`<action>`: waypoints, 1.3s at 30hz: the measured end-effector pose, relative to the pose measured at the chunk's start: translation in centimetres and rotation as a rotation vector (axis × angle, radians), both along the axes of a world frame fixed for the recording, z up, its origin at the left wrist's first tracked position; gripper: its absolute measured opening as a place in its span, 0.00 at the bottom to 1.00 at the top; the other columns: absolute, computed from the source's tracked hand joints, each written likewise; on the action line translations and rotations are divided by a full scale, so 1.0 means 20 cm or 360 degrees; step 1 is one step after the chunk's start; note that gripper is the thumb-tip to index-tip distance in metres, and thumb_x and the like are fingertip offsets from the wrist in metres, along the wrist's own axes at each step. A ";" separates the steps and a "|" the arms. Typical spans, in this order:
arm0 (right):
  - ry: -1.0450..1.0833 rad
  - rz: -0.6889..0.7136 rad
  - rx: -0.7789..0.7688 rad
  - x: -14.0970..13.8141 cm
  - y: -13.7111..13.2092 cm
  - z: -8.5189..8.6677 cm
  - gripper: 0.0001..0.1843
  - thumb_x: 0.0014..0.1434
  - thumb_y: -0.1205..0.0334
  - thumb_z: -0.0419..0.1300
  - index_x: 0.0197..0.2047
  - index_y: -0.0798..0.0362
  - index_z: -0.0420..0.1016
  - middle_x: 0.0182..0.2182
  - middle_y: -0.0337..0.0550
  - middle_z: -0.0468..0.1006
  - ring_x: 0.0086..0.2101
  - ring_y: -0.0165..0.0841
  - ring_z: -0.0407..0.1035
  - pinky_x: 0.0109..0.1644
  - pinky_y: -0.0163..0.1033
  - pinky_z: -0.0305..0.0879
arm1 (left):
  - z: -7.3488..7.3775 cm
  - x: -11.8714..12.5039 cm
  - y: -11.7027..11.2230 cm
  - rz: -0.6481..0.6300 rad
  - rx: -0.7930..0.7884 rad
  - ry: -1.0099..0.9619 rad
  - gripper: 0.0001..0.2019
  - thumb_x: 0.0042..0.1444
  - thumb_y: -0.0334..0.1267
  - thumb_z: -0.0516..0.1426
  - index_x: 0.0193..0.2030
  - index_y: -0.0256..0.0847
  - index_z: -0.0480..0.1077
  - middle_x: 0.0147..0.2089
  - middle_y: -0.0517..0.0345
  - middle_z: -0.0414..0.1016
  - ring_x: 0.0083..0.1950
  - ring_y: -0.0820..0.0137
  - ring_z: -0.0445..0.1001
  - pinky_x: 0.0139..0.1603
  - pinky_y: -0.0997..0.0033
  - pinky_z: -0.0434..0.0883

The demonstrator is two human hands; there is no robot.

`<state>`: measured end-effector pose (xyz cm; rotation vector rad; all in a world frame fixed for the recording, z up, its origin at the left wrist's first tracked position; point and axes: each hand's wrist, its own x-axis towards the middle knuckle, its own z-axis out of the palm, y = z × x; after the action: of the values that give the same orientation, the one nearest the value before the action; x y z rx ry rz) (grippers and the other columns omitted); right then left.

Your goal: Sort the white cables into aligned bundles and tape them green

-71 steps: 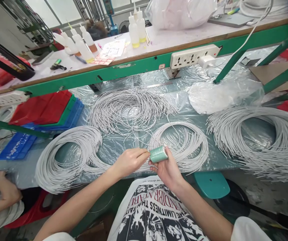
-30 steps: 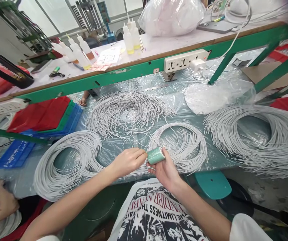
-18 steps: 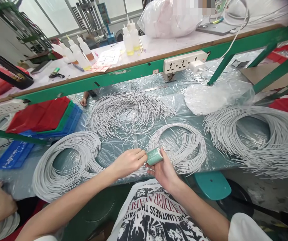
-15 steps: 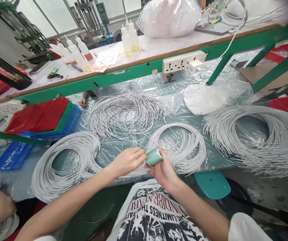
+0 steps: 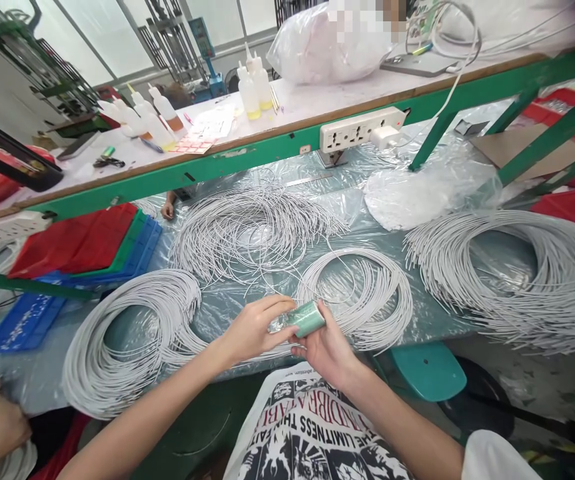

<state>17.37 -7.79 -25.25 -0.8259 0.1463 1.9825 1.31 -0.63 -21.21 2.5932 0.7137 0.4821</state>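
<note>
At left, a wire coil [image 5: 85, 347] lay already gathered; behind, a wire heap [image 5: 207, 233] sprawled looser. The left hand [image 5: 253, 328] clasped one end of a green roll [image 5: 308, 320], the right hand [image 5: 331, 355] its other; far right lay another ring [image 5: 447, 273], gathered.

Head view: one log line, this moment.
right hand: holding green roll | left hand: at roll's end, grip unclear | around: white cable coils
</note>
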 end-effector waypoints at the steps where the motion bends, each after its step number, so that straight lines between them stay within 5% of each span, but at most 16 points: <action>1: 0.0013 -0.0012 -0.0005 0.00 0.00 0.00 0.25 0.68 0.41 0.45 0.42 0.54 0.71 0.28 0.42 0.73 0.29 0.35 0.68 0.32 0.38 0.64 | -0.01 0.00 -0.01 0.0005 -0.0018 -0.0029 0.14 0.61 0.39 0.58 0.52 0.39 0.69 0.51 0.48 0.76 0.50 0.65 0.76 0.49 0.66 0.75; 6: 0.0030 0.0035 0.0018 0.00 0.00 -0.03 0.28 0.67 0.38 0.46 0.42 0.56 0.72 0.29 0.43 0.74 0.28 0.34 0.68 0.32 0.37 0.65 | -0.09 0.01 -0.03 0.0071 0.0045 -0.0256 0.07 0.64 0.31 0.54 0.46 0.39 0.71 0.44 0.51 0.79 0.46 0.68 0.77 0.46 0.68 0.75; 12: 0.0166 0.0168 0.0003 -0.03 -0.04 -0.03 0.30 0.65 0.37 0.48 0.45 0.57 0.71 0.27 0.44 0.73 0.26 0.34 0.68 0.31 0.39 0.65 | -0.04 -0.04 -0.06 0.0366 -0.0277 -0.0353 0.07 0.65 0.32 0.51 0.44 0.38 0.70 0.43 0.52 0.79 0.44 0.71 0.77 0.45 0.70 0.74; 16: 0.0185 0.0133 -0.0016 -0.10 -0.07 -0.04 0.28 0.67 0.40 0.46 0.42 0.57 0.71 0.28 0.44 0.74 0.26 0.34 0.68 0.31 0.38 0.65 | -0.05 -0.12 -0.11 0.0195 -0.0258 -0.0213 0.11 0.61 0.36 0.58 0.50 0.39 0.71 0.48 0.51 0.78 0.49 0.68 0.76 0.51 0.67 0.74; 22: 0.0173 0.0121 -0.0040 -0.31 -0.14 -0.08 0.30 0.65 0.38 0.49 0.42 0.59 0.72 0.27 0.43 0.73 0.26 0.33 0.68 0.31 0.37 0.64 | -0.19 -0.32 -0.21 0.0131 0.0021 -0.0251 0.08 0.64 0.29 0.52 0.46 0.38 0.71 0.44 0.49 0.79 0.47 0.66 0.77 0.48 0.65 0.74; 28: 0.0215 0.0360 0.0205 -0.49 -0.27 -0.15 0.27 0.64 0.41 0.53 0.42 0.60 0.73 0.28 0.45 0.74 0.26 0.34 0.68 0.33 0.39 0.64 | -0.20 -0.56 -0.33 0.0675 -0.0947 -0.0577 0.10 0.65 0.39 0.51 0.36 0.38 0.70 0.35 0.55 0.77 0.37 0.71 0.76 0.41 0.72 0.74; 32: 0.0070 0.0333 0.0267 -0.57 -0.38 -0.22 0.24 0.64 0.43 0.55 0.43 0.58 0.74 0.30 0.46 0.76 0.27 0.34 0.69 0.34 0.39 0.64 | -0.26 -0.66 -0.44 0.0714 -0.1447 -0.0809 0.13 0.64 0.44 0.53 0.43 0.37 0.72 0.39 0.51 0.78 0.41 0.67 0.78 0.46 0.65 0.76; 35: 0.0065 0.0308 0.0193 -0.61 -0.45 -0.31 0.23 0.63 0.42 0.56 0.42 0.56 0.73 0.30 0.45 0.76 0.27 0.35 0.69 0.34 0.40 0.64 | -0.34 -0.66 -0.51 0.0674 -0.1589 -0.0785 0.19 0.59 0.45 0.58 0.55 0.38 0.70 0.47 0.48 0.78 0.48 0.63 0.78 0.53 0.59 0.74; 39: 0.0163 0.0363 0.0186 -0.60 -0.52 -0.52 0.28 0.57 0.37 0.60 0.42 0.57 0.72 0.29 0.45 0.76 0.29 0.37 0.71 0.35 0.40 0.64 | -0.47 -0.58 -0.57 0.0766 -0.1542 -0.0633 0.13 0.57 0.45 0.59 0.40 0.38 0.79 0.44 0.49 0.80 0.47 0.60 0.77 0.50 0.62 0.73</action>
<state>5.33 -18.19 -35.60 -0.6901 -0.0053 2.2258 -10.26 -12.00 -30.55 1.3776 1.0799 0.5755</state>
